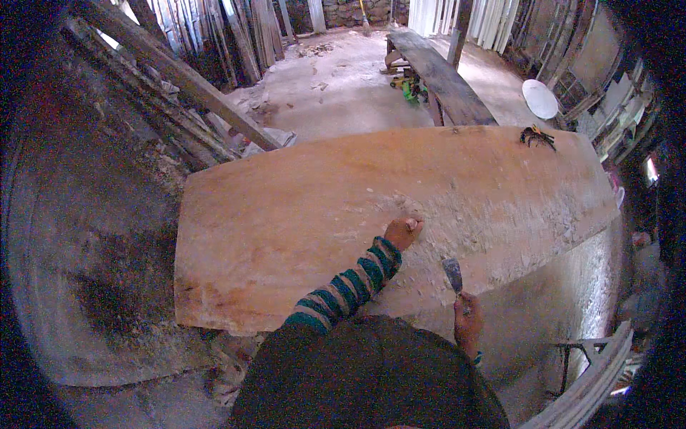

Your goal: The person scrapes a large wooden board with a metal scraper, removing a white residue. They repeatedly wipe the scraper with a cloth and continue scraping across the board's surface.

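Note:
My right hand (468, 320) is wrapped round the handle of a scraper (451, 270), whose flat dark blade points away from me, over the near edge of a wide wooden board (286, 229). Near the board's middle, my left hand (404, 233) is closed, with a small pale patch showing at its fingers. What it holds, if anything, I cannot make out. A striped green and grey sleeve covers the left forearm. Pale flakes and scraped residue (457, 214) lie on the board around and beyond the left hand, mostly toward the right.
A dark, tangled small object (537, 137) lies at the board's far right corner. Behind stands a long narrow bench (446, 75), with green items (409, 91) beneath it. Timber beams (186, 79) lean at left. A round white disc (539, 99) is at right; pale curved strips (593, 386) lie lower right.

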The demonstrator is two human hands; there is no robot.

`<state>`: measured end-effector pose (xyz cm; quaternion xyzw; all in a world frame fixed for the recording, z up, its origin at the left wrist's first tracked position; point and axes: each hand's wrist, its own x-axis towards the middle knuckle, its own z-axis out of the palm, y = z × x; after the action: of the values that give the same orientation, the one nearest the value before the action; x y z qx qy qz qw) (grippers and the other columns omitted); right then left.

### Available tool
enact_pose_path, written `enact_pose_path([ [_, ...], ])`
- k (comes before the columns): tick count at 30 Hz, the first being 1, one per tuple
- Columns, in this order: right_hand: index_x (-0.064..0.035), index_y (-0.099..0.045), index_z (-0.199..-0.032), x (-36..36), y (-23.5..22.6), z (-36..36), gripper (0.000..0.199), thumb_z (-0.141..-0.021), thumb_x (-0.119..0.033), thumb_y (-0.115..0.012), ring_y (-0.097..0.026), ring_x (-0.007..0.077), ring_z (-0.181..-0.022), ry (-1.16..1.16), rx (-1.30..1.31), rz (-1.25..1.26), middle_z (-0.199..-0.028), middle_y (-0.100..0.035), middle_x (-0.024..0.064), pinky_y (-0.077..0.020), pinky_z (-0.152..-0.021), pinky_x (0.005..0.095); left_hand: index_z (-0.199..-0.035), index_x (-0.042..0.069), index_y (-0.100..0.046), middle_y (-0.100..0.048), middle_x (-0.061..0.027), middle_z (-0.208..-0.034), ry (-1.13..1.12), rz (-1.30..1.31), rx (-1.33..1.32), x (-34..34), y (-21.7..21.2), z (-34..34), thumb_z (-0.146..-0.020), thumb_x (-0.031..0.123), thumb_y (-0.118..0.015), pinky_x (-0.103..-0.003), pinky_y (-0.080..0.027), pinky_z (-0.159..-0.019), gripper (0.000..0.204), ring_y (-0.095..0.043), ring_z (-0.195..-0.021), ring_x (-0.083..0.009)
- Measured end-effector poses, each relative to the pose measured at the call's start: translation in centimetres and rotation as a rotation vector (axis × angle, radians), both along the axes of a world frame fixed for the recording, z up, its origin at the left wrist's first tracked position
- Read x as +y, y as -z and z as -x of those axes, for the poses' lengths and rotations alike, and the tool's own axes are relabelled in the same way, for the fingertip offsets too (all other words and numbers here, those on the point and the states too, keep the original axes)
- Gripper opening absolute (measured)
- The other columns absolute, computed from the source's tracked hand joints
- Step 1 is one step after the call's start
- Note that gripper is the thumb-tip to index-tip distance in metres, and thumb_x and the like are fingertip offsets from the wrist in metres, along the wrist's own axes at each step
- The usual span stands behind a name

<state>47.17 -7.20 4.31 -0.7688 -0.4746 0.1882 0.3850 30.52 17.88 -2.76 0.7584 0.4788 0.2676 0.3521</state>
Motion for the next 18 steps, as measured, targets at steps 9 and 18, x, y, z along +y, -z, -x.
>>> enact_pose_path([
  [9,-0.0043,-0.062,-0.107,2.3,-3.3,3.9,0.028,-0.083,-0.02,-0.065,-0.063,0.0284,-0.094,-0.021,0.043,0.155,-0.101,-0.065,0.0166,-0.0482,-0.08,0.0372,-0.101,0.008,-0.065,-0.064,-0.0167,-0.107,-0.46,-0.19,0.157,1.2,-2.2,17.4,-0.083,0.019,-0.059,-0.041,-0.051,-0.083,0.022,-0.062,-0.098,-0.0317],
  [18,-0.0034,-0.06,-0.109,-1.0,-1.1,1.3,0.026,-0.085,-0.015,-0.063,-0.061,0.0259,-0.1,0.052,0.059,0.074,-0.107,-0.064,0.0148,-0.0467,-0.084,0.0359,-0.083,0.009,-0.067,-0.067,-0.0144,-0.082,-0.001,-0.259,0.62,6.4,3.7,2.6,-0.081,0.02,-0.053,-0.043,-0.053,-0.073,0.018,-0.063,-0.085,-0.0344],
])
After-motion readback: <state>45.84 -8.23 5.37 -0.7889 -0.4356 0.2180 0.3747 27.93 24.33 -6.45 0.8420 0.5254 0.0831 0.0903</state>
